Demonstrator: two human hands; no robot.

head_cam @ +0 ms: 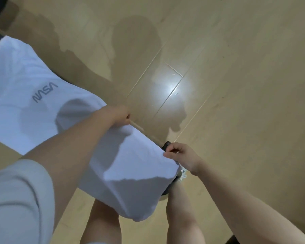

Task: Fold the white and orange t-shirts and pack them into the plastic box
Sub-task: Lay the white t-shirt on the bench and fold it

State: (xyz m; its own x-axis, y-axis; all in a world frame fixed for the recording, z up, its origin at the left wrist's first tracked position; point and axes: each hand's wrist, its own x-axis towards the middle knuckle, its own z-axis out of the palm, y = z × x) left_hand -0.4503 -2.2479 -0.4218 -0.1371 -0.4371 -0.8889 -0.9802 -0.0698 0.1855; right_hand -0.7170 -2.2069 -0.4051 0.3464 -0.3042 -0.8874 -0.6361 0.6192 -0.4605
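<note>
- The white t-shirt (33,95) hangs spread above the wooden floor (236,85), running from the upper left down to the lower centre. I read a grey "NASA" print (44,92) on it, seen inverted.
- The shirt's near edge spans between the two hands; the rest of the cloth trails away to the left of both and sags below them, in front of my legs (181,217).
- My left hand (115,115) has its fingers curled over the shirt's upper edge, gripping the fabric.
- My right hand (180,155) pinches the shirt's corner between thumb and fingertips, to the right of and below the left hand.
- The hands are well apart, joined only by the cloth edge.
- A dark shoe (166,146) shows just behind the right hand, partly hidden by the shirt.
- A bright light reflection (171,88) lies on the floor beyond the hands.
</note>
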